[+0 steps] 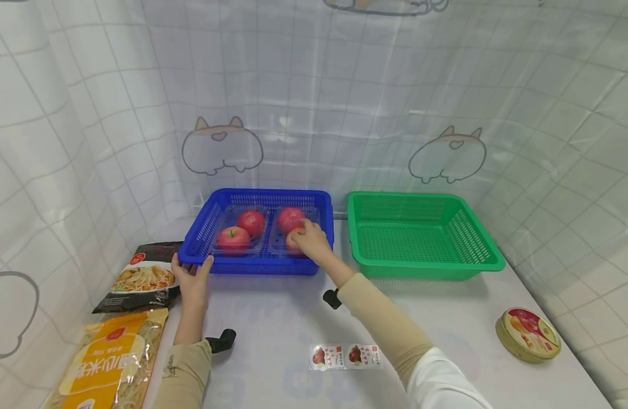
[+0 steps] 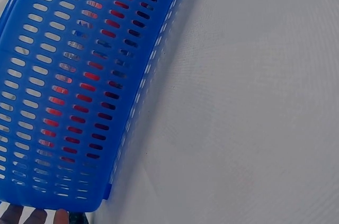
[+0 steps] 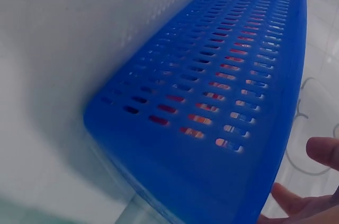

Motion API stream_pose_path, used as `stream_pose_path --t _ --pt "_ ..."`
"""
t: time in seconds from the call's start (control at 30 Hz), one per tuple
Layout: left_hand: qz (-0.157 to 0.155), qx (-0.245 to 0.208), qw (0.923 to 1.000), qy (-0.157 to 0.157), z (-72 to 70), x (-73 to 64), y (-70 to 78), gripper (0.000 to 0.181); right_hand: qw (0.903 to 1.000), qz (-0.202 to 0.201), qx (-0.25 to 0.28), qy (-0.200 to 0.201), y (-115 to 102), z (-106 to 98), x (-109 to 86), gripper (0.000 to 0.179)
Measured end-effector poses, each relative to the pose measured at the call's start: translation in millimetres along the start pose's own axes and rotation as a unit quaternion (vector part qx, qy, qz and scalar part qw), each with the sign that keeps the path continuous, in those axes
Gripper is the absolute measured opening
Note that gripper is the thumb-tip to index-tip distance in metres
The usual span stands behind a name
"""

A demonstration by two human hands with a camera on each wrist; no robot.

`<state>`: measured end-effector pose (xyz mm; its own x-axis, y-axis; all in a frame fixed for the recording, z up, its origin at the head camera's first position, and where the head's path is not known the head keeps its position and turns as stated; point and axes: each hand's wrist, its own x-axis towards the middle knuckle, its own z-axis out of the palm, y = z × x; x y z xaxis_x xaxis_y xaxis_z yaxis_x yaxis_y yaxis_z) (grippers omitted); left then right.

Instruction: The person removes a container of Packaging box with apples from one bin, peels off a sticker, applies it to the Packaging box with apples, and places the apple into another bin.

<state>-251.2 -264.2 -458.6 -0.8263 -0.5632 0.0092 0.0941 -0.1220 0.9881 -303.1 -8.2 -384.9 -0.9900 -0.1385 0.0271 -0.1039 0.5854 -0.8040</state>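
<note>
The blue basket (image 1: 273,266) holds two clear plastic boxes, each with two red apples. My left hand (image 1: 192,284) grips the basket's front left corner, thumb at the front and fingers round the left side; its fingertips (image 2: 35,216) show at the basket's end in the left wrist view. Over the right-hand box (image 1: 278,245), my right hand (image 1: 314,241) reaches in above the front apple (image 1: 293,241) and partly covers it. In the right wrist view its thumb (image 3: 324,151) and a finger stand apart beyond the rim; contact with the apple cannot be made out.
A green basket (image 1: 421,267) stands to the right. At left lie a black food packet (image 1: 145,278) and a yellow noodle bag (image 1: 109,363). Two apple stickers (image 1: 346,357) lie near the front, and a round tin (image 1: 528,335) sits at far right. A patterned curtain (image 1: 314,113) hangs behind.
</note>
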Motion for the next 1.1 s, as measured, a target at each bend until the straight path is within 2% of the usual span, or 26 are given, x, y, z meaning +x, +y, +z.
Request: stream_pose_path --t 0.17,0.3,0.47,0.9,1.1 --pt "-0.003 0.002 1.0000 0.001 0.4 0.3 0.4 0.087 0.9976 0.052 0.042 0.017 -4 4 6.0 0.065" --pt "-0.004 -0.001 1.0000 -0.002 1.1 -0.2 0.7 0.087 0.9951 0.077 0.049 0.038 -8 5 10.6 0.064" --pt "-0.005 -0.001 1.0000 -0.006 2.8 -1.9 0.7 0.088 0.9903 0.109 0.074 0.042 -6 4 14.1 0.064" --pt "-0.002 -0.003 0.9999 -0.010 1.6 -1.4 0.8 0.088 0.9854 0.128 0.101 0.048 -2 7 19.6 0.068" --pt "0.000 0.003 1.0000 -0.010 -0.6 -1.2 1.7 0.088 0.9836 0.150 0.089 0.047 -3 11 22.4 0.073"
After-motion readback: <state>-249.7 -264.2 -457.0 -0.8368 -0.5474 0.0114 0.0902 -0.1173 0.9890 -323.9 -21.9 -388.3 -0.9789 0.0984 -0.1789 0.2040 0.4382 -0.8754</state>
